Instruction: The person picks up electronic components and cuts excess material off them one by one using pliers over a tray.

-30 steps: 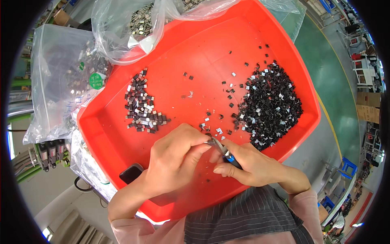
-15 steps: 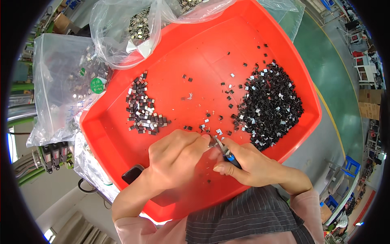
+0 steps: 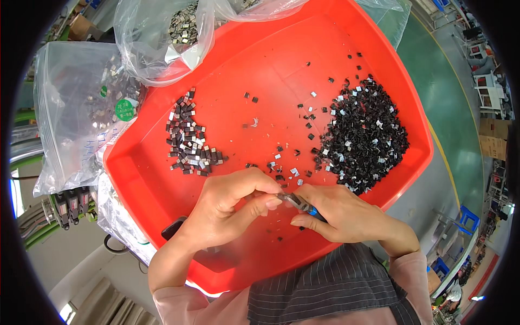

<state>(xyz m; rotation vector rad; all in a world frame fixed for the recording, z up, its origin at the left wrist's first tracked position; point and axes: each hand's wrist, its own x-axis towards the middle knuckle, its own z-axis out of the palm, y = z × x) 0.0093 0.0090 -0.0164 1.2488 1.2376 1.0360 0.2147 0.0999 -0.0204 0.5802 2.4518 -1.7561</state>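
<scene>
A pair of small pliers or cutters (image 3: 294, 201) with blue and black handles is gripped in my right hand (image 3: 349, 214), its metal jaws pointing left. Thumb and forefinger of my left hand (image 3: 227, 208) pinch a small dark part (image 3: 279, 195) at the jaw tips; the fingers partly cover it. Both hands are over the near half of a red tray (image 3: 238, 70). Beyond my left hand lies a pile of small dark rectangular parts (image 3: 187, 141) with shiny ends. To the right is a larger heap of black and white scraps (image 3: 364, 135).
Clear plastic bags of small metallic parts (image 3: 184, 27) rest on the tray's far left rim. Another bag (image 3: 76, 108) with a green label hangs by the left side. A dark rounded object (image 3: 173, 228) sits at the tray's near left edge. Loose bits (image 3: 294, 171) lie mid-tray.
My left hand has turned, so its thumb and forefinger now show pinched at the jaw tips. The pliers have shifted slightly right and down with my right hand.
</scene>
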